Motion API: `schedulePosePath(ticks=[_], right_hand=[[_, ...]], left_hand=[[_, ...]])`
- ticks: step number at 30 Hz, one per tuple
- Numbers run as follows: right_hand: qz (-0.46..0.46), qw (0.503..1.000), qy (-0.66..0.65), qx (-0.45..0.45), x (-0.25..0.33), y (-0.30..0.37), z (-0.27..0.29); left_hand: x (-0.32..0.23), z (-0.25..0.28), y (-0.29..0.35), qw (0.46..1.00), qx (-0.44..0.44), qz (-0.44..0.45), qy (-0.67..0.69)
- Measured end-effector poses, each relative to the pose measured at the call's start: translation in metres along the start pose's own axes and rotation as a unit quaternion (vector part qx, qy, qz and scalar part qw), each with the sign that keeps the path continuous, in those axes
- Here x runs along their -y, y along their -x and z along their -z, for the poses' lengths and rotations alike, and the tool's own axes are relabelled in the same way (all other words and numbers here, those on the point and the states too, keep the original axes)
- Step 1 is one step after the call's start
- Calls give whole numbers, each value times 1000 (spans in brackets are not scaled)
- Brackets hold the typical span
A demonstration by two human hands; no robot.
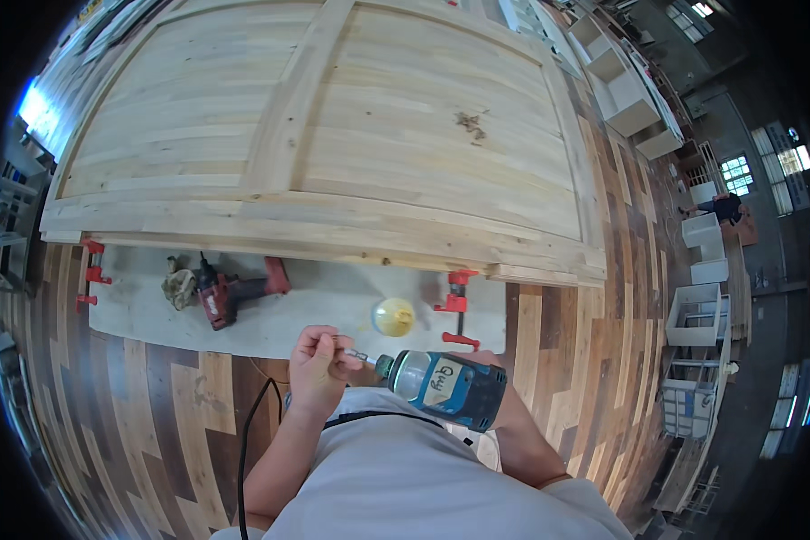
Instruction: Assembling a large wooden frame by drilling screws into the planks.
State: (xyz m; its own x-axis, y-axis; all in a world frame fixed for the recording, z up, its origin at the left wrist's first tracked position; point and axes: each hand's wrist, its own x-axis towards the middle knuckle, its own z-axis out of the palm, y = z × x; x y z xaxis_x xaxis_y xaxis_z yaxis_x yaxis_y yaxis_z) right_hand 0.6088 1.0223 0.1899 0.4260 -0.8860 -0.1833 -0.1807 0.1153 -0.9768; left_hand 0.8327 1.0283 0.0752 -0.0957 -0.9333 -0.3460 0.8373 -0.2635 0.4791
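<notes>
Just ahead of the person's torso, the fingers of the left hand (317, 371) are pinched together at the outer end of a silver shaft (360, 356); their tips partly hide it. Right of those fingers, the shaft leads into the green collar of a blue-and-black power driver (454, 389), which lies nearly level, nose toward the left hand. The right hand (484, 358) grips the driver from behind, though its fingers are mostly covered by the tool, so their exact placement cannot be told.

Beyond the left fingers spreads a pale surface (328, 310). On it, ahead and to their left, lies a red-and-black cordless drill (218, 301), with a crumpled cloth-like bundle (179, 284) farther left beside it. Ahead and to their right sits a round yellowish container (393, 317), and past that a red clamp (459, 304) at the edge of a large framed wooden panel (292, 135). The panel stretches across everything farther from the fingers. Below the left fingers, a black cord (246, 450) runs down beside the forearm.
</notes>
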Motion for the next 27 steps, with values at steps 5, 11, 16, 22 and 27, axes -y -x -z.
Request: schedulePosePath(ticks=[5, 11, 16, 22, 27], right_hand=[[41, 997, -12, -65, 23, -59, -43], [72, 996, 51, 31, 18, -87, -44], [57, 994, 84, 48, 21, -95, -41], [12, 1000, -18, 12, 37, -88, -34], [-95, 995, -7, 33, 37, -79, -19]], left_hand=[[-52, 15, -29, 999, -3, 31, -41], [-80, 31, -54, 994, 60, 38, 88], [-82, 24, -57, 993, 66, 25, 94], [-83, 20, -59, 992, 122, -14, -7], [-123, 4, -62, 913, 229, 6, -336]])
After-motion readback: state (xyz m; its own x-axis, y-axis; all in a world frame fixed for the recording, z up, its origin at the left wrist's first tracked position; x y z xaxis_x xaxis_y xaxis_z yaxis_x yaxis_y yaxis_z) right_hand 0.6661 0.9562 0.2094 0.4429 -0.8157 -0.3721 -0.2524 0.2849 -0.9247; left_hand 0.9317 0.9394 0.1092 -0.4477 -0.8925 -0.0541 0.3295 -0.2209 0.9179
